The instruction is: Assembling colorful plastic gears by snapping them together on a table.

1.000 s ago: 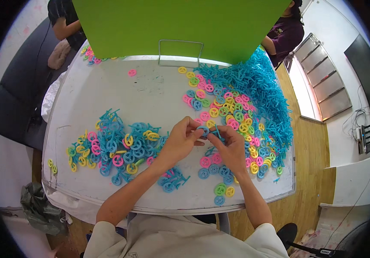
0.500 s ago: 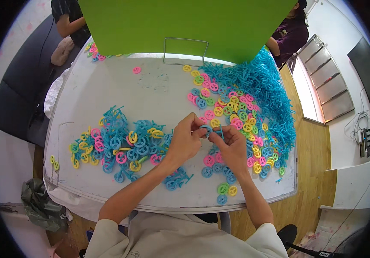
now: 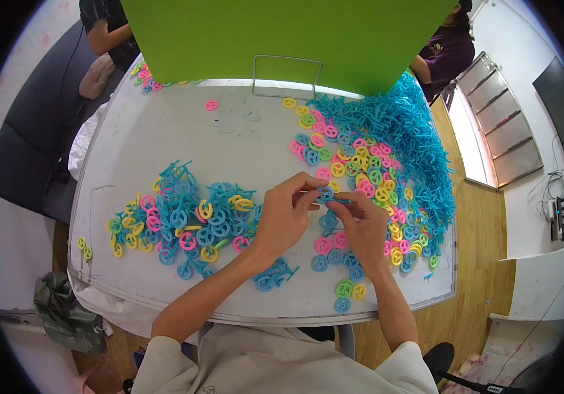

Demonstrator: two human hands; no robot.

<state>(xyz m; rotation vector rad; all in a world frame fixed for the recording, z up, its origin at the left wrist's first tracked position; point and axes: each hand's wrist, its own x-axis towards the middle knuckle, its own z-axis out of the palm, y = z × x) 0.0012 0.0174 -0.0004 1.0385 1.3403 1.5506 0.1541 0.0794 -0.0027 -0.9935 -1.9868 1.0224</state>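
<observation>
Above the middle of the table my two hands meet fingertip to fingertip. My left hand point(image 3: 288, 213) pinches a small blue spoked plastic wheel point(image 3: 325, 195) between thumb and fingers. In my right hand point(image 3: 364, 226) the fingertips close on a thin blue plastic piece, mostly hidden, that lies against the wheel. Beyond and right of my right hand spread loose wheels point(image 3: 362, 161) in pink, yellow, green and blue. Left of my left forearm lies a heap of blue frames with wheels on them point(image 3: 190, 220).
A big pile of blue plastic frame pieces point(image 3: 400, 131) covers the far right. A green panel point(image 3: 288, 39) with a wire stand point(image 3: 287, 58) rises at the back of the white table point(image 3: 144, 141). Two people sit beyond, at left point(image 3: 108, 36) and right point(image 3: 446, 56).
The blue piece in my right hand has swung from upright to nearly level against the wheel. Both hands have shifted slightly right in the picture, and the view has moved a little.
</observation>
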